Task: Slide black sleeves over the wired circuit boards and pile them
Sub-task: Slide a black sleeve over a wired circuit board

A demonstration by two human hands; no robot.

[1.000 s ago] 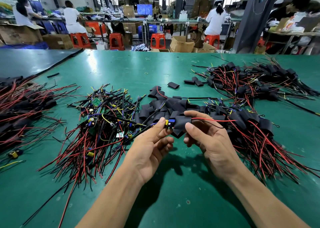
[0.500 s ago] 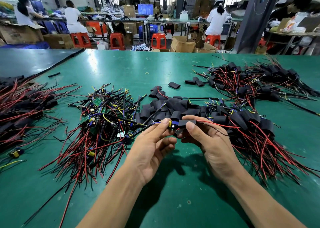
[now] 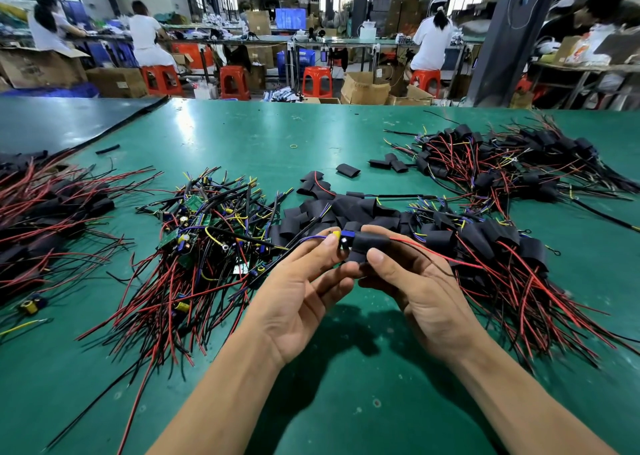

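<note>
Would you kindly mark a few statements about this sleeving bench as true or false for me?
1. The left hand and the right hand hold one wired circuit board between them. True.
2. The black sleeve covers that board completely. False: its blue and yellow parts stick out at the left hand's end.
3. The pile of bare boards lies to the left of the hands. True.
4. The red wire leaves the sleeve on the left hand's side. False: it comes out on the right hand's side.
</note>
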